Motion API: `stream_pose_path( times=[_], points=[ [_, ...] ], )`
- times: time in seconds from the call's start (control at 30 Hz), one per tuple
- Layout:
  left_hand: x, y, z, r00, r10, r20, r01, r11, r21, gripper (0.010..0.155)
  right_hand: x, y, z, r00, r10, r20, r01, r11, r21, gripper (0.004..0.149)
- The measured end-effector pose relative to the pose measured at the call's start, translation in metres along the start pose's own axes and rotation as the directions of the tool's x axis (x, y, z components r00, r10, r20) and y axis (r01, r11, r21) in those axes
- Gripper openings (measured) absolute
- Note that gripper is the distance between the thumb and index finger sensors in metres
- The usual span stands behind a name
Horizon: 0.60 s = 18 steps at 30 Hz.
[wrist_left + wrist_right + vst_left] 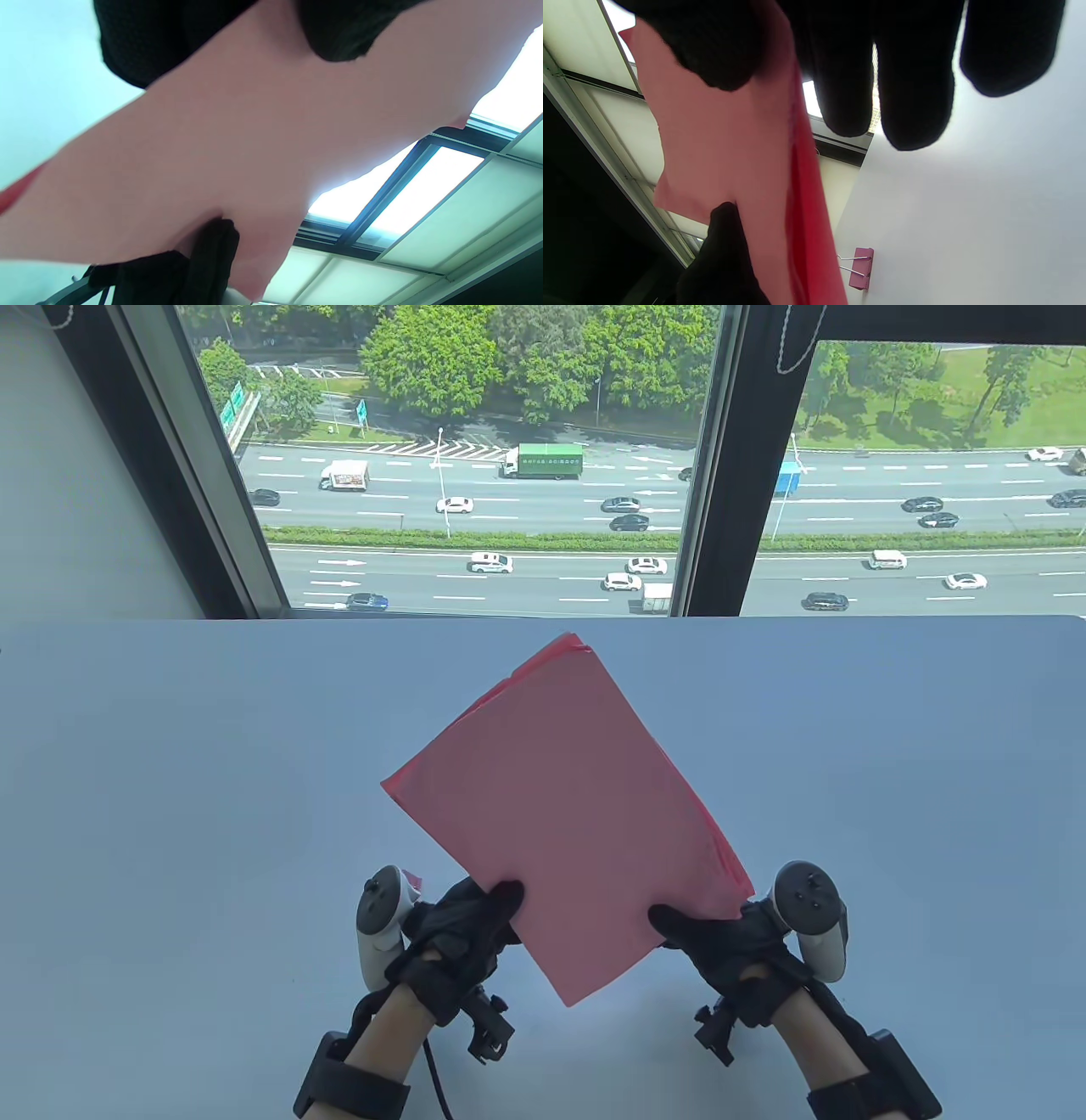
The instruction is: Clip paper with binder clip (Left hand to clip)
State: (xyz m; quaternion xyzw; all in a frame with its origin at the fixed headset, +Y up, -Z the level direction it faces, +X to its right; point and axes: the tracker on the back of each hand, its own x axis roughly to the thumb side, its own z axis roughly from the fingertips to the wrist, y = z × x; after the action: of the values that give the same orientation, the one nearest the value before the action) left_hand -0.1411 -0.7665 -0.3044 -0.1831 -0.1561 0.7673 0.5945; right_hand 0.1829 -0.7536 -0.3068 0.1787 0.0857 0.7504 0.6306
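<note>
A stack of pink paper sheets (564, 806) is held up above the white table (170, 814), tilted with its far corner toward the window. My left hand (462, 929) grips the stack's near-left edge, thumb on top. My right hand (721, 937) grips the near-right edge, thumb on top. The paper fills the left wrist view (237, 161) and shows in the right wrist view (725, 152). A pink binder clip (860, 269) lies on the table in the right wrist view; a pink bit of it (412, 882) shows beside my left hand in the table view.
A large window (509, 458) stands behind the table's far edge.
</note>
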Motion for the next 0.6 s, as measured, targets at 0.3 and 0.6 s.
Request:
stream_pose_path(
  times=[0.3,0.6],
  points=[
    [0.011,0.013,0.002,0.986,-0.168,0.017,0.166,0.981,0.097,0.053,0.004,-0.021,0.001,0.990,-0.137,0.044,0.140,0.986,-0.090,0.049],
    [0.033,0.055,0.022,0.987,-0.132,0.096,0.084,0.914,0.397,0.050,0.000,-0.041,0.002,0.997,-0.072,-0.002,0.071,0.992,-0.108,0.045]
  ],
)
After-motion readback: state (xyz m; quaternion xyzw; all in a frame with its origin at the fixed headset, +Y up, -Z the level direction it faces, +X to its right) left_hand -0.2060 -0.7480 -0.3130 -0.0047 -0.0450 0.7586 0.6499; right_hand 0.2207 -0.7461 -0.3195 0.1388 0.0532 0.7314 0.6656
